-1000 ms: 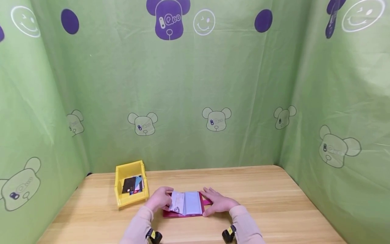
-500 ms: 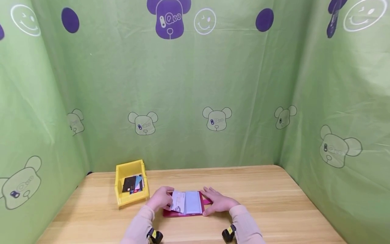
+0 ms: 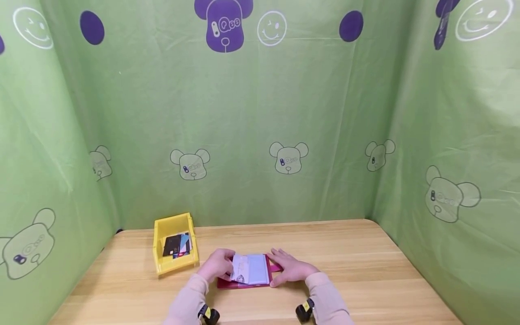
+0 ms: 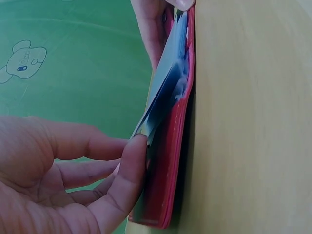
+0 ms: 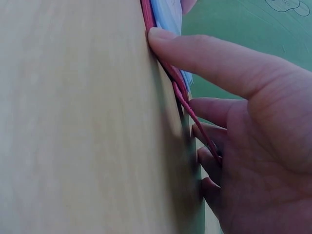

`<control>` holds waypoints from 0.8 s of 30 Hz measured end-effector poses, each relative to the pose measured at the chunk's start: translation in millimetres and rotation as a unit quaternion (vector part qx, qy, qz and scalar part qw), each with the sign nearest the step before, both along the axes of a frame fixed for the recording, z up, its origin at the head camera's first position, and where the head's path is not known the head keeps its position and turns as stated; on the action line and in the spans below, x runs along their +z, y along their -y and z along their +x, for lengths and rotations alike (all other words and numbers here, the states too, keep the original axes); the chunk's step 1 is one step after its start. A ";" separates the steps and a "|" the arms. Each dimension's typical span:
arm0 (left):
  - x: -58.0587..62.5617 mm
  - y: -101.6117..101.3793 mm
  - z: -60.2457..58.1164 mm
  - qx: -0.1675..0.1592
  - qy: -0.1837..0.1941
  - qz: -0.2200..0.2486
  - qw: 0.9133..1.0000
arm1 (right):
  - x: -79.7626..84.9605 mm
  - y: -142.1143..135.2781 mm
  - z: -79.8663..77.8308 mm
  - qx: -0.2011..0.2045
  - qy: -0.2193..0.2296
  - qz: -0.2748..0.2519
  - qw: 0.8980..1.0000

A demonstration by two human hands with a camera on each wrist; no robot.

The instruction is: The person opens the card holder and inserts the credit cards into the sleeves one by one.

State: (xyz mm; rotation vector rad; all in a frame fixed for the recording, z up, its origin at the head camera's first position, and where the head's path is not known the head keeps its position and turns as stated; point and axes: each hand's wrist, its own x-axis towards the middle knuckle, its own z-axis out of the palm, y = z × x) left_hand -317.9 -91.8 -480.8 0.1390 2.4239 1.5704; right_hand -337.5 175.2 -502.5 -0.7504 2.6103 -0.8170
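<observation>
A red card holder (image 3: 233, 285) lies spread open on the table before me, with pale plastic sleeve pages (image 3: 257, 269) inside. My left hand (image 3: 219, 265) is at its left half. In the left wrist view, thumb and forefinger pinch the outer edge of a raised sleeve page (image 4: 163, 90), which shows a printed card-like face (image 3: 240, 269) in the head view. The right hand (image 3: 293, 269) lies at the holder's right edge, fingers extended, its thumb (image 5: 163, 39) on the red border. A pink strap (image 5: 192, 114) runs from that edge under the right palm.
To the left stands a yellow bin (image 3: 160, 267) with several cards (image 3: 172, 245) in it, a black one on top. The wooden table (image 3: 345, 253) ends at green printed curtains (image 3: 239, 194) behind and at both sides.
My left hand has shifted slightly right, carrying the pinched sleeve page's edge toward the holder's middle. The right hand keeps its place at the right edge.
</observation>
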 end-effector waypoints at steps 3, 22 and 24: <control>-1.1 -2.4 1.0 0.002 -0.003 0.002 1.000 | 0.3 0.2 0.6 0.001 -0.001 0.003 1.000; -9.4 -11.8 0.3 0.032 -0.009 0.028 0.999 | 2.9 1.9 3.4 -0.004 0.003 -0.001 1.000; -10.9 -14.9 1.2 0.030 -0.011 0.034 0.999 | 3.4 1.7 3.7 -0.003 0.003 -0.002 1.000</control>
